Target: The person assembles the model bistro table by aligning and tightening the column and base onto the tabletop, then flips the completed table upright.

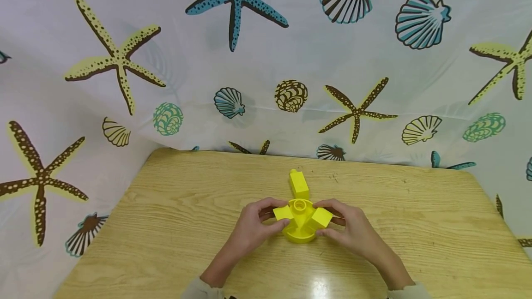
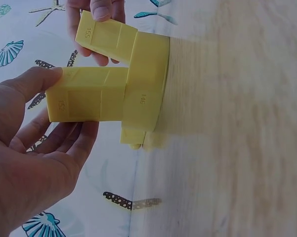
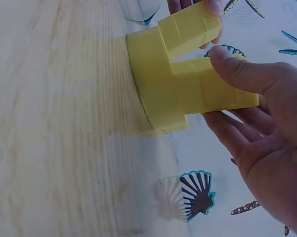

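Observation:
A round yellow base [image 1: 300, 238] rests flat on the table, with a ring-shaped socket [image 1: 300, 205] inside its far edge. Two yellow blocks rise from it, leaning apart at the top. My left hand [image 1: 251, 225] pinches the left block [image 2: 86, 96] between thumb and fingers, near its top end. On the other side, the right hand [image 1: 355, 227] grips the right block [image 3: 207, 86] the same way. Small raised numbers mark the blocks and the base in the left wrist view. The lower ends of both blocks sit within the base's rim.
Just behind the base lies another yellow block [image 1: 299, 183] with a small knob at its far end. The wooden table [image 1: 187, 206] runs back to a hanging white cloth [image 1: 266, 123] printed with starfish and shells.

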Available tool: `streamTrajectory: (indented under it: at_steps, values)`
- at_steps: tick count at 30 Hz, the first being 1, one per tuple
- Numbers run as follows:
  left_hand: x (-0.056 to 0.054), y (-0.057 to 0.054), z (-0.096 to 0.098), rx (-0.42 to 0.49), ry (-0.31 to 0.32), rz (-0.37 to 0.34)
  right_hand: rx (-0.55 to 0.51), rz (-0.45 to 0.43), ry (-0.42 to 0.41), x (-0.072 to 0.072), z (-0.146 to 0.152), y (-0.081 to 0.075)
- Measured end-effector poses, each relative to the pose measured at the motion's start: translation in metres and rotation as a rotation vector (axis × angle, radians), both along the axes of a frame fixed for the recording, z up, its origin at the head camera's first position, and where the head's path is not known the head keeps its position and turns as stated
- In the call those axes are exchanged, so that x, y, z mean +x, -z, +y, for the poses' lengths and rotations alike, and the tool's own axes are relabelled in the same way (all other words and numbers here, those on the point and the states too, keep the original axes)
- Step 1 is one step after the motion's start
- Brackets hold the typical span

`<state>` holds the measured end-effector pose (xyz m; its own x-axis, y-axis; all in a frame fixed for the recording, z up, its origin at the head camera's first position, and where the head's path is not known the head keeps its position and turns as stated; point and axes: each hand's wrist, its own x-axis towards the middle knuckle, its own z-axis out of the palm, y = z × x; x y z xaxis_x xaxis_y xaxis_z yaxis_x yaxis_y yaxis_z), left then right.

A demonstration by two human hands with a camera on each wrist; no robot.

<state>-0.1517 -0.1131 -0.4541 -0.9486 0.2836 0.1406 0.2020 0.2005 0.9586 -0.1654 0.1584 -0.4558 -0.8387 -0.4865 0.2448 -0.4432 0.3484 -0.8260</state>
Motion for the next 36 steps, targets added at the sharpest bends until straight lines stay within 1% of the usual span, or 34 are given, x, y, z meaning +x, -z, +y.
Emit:
streamTrajectory:
  at_steps: [5, 17, 26, 29, 32, 36]
  values:
    - [-0.0008, -0.0006, -0.0004, 0.0, 0.009, -0.002, -0.015, -0.006, 0.007, 0.0007, 0.0003, 0.0018]
    - [-0.0025, 0.0005, 0.0008, 0.006, 0.012, -0.001, -0.005, 0.066, 0.026, 0.0031, -0.0002, 0.0055]
    - [-0.0012, 0.0009, -0.0002, 0.021, -0.004, 0.004, 0.008, 0.114, 0.017, 0.0029, -0.0024, 0.0051]
    - [-0.0006, 0.0009, -0.0005, 0.019, -0.011, 0.006, 0.002, 0.091, 0.013, 0.0024, -0.0027, 0.0056]
    - [0.0005, -0.0001, -0.0005, 0.011, -0.015, 0.001, -0.009, 0.047, 0.013, 0.0017, -0.0026, 0.0058]
    - [0.0024, -0.0029, -0.0004, -0.043, -0.017, 0.014, -0.002, 0.005, -0.005, 0.0006, -0.0017, 0.0032]
